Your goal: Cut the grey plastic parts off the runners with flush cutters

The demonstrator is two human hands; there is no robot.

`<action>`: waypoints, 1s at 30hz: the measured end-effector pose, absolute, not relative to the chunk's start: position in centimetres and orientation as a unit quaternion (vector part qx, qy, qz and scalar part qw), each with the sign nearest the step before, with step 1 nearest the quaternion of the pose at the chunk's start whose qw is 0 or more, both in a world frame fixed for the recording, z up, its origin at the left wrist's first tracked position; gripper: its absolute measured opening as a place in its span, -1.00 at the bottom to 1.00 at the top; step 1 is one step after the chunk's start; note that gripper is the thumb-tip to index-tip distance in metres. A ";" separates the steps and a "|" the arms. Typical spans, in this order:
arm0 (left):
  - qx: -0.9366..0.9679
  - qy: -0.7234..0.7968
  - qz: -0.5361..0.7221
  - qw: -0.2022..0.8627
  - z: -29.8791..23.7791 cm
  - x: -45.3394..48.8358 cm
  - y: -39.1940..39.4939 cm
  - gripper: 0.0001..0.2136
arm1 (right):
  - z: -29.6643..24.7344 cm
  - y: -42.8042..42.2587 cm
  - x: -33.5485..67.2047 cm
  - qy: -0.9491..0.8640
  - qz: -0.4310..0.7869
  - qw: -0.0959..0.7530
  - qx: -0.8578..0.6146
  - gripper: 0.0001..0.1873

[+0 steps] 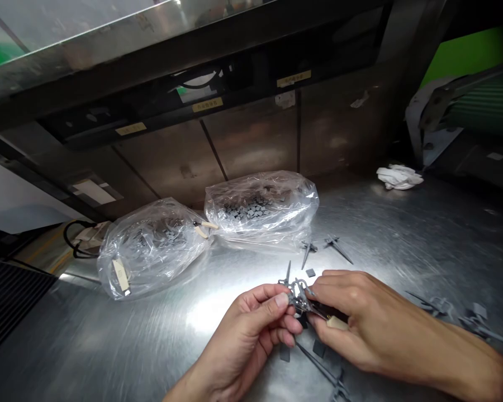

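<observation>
The part [292, 293] is pinched in the left hand [255, 324], thumb against fingers; the right hand [356, 315] holds pliers [323, 311] at it. Beyond the grip, leftward, lie bags [262, 209].

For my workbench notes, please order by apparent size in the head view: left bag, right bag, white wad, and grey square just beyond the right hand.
1. Left bag and right bag: too alike to rank.
2. White wad.
3. Grey square, clearly smallest.

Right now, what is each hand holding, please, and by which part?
The left hand pinches a gray part by one side; the right hand grips a plier-like tool by its handles.
</observation>
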State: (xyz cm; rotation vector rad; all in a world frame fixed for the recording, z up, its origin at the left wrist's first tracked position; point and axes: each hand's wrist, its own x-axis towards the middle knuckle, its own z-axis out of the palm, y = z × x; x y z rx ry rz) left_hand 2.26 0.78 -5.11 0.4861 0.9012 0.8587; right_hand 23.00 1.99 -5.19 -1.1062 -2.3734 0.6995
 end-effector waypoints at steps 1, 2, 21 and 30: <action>0.228 0.420 0.397 0.784 -5.1 2.2 0.8 -0.82 | -5.2 2.0 23.0 -0.855 0.256 0.213 -0.398 -0.86; 0.231 0.421 0.395 0.783 -5.2 2.2 0.8 -0.82 | -5.2 2.0 23.1 -0.855 0.259 0.212 -0.395 -0.85; 0.220 0.443 0.397 0.773 -5.8 2.4 0.6 -0.83 | -5.6 1.9 23.6 -0.869 0.238 0.189 -0.390 -0.85; 0.202 0.445 0.405 0.773 -5.5 2.6 0.4 -0.82 | -5.9 1.8 23.8 -0.874 0.234 0.160 -0.394 -0.88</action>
